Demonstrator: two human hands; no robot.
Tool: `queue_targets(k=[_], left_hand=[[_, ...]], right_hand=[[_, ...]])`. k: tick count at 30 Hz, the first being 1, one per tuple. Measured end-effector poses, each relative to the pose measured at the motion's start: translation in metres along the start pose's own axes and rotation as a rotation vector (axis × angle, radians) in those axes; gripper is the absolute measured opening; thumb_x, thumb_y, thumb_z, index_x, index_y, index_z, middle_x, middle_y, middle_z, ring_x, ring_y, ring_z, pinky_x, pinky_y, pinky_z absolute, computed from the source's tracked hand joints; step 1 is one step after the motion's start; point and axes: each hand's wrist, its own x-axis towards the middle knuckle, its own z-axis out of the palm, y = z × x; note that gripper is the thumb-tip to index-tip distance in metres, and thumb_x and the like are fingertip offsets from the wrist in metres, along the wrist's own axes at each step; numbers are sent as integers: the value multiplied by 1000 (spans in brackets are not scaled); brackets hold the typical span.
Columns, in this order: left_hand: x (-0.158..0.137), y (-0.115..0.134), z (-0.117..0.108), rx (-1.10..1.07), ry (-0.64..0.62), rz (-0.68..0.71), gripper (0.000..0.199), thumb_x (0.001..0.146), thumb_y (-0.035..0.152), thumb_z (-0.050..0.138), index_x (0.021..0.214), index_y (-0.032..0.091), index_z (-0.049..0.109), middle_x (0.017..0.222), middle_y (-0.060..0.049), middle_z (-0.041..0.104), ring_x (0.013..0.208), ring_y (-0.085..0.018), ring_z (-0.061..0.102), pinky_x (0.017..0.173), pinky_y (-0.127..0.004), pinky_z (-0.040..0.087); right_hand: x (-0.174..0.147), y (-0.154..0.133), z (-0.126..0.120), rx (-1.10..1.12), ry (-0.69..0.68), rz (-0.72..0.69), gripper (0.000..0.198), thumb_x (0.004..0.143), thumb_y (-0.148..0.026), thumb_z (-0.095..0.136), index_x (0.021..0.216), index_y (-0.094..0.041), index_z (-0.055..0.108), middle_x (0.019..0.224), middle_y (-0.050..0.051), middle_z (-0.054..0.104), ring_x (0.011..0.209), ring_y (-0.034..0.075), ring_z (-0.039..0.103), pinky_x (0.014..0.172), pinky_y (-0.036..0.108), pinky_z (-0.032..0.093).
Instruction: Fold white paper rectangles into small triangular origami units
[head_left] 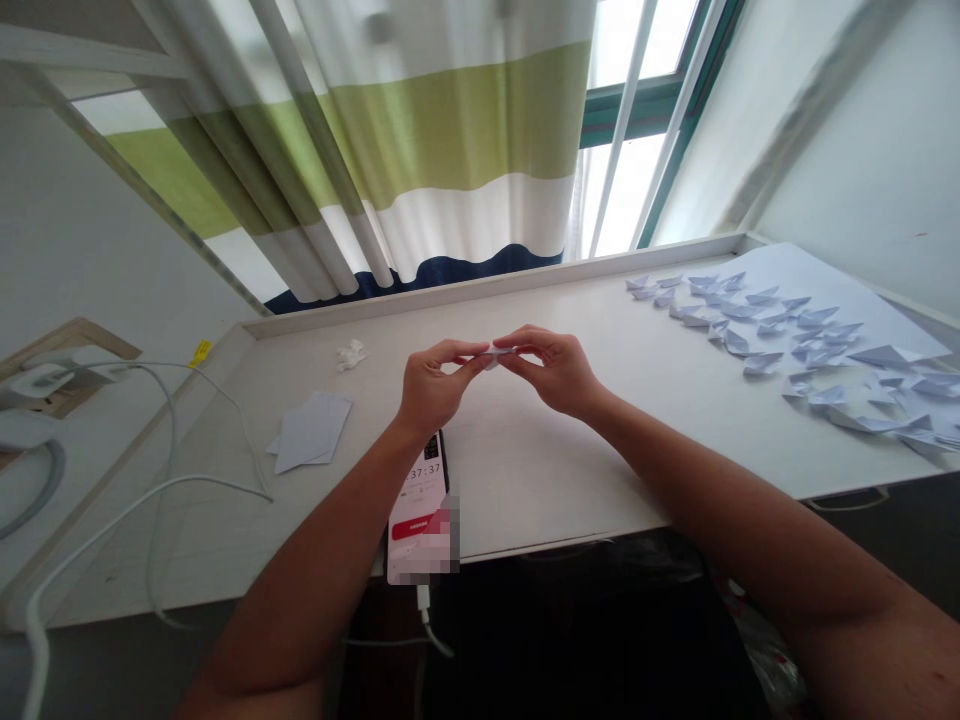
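Over the middle of the white desk [540, 460], a small folded piece of white paper [495, 354] is held between my two hands. My left hand [439, 378] pinches its left end with thumb and fingertips. On the other end, my right hand [553, 368] has a like pinch. Most of the paper is hidden by the fingers, so its folded shape cannot be made out. Several folded white paper boats [739, 342] stand in loose rows on the right part of the desk. A few flat sheets of paper [315, 432] lie stacked at the left.
A phone [417, 500] with a running timer lies at the desk's front edge, below my left wrist, with a cable [424, 600] plugged in. Crumpled paper [350, 354] sits at the back left. White cords [172, 480] loop over the left side. A striped curtain [450, 130] hangs behind.
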Motion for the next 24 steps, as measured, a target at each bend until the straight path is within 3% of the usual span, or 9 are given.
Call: queue_targets(k=[6,12,16,24], left_hand=[[1,-4,0,84,13,55,23,91,49,88,96,27,88,101,-7,86,96,-24,80,85,-40,65],[1,-3,0,92,-41,-31,26,92,50,86,96,24,86,96,-6,86,92,-24,80,83,-39,65],[1,-4,0,-17,-38,-133,32,88,52,90,99,22,84,95,-7,85,89,-23,80,81,-38,65],[2,-8,2,-234,-85,-264,46,78,43,98,113,19,78,95,-8,84,90,-23,81,83,-36,64]], right_hand=[[0,4,0,-155,7,54,27,99,-52,78,100,-25,82,100,6,84,93,25,78,88,47,67],[0,5,0,-108,23,48,31,97,-54,79,106,-24,79,106,7,84,98,25,79,94,49,68],[1,6,1,-31,40,57,40,93,-58,83,116,-25,79,107,7,83,101,25,78,94,48,68],[4,13,3,157,102,164,44,85,-63,88,104,-23,80,92,4,80,89,23,76,84,43,67]])
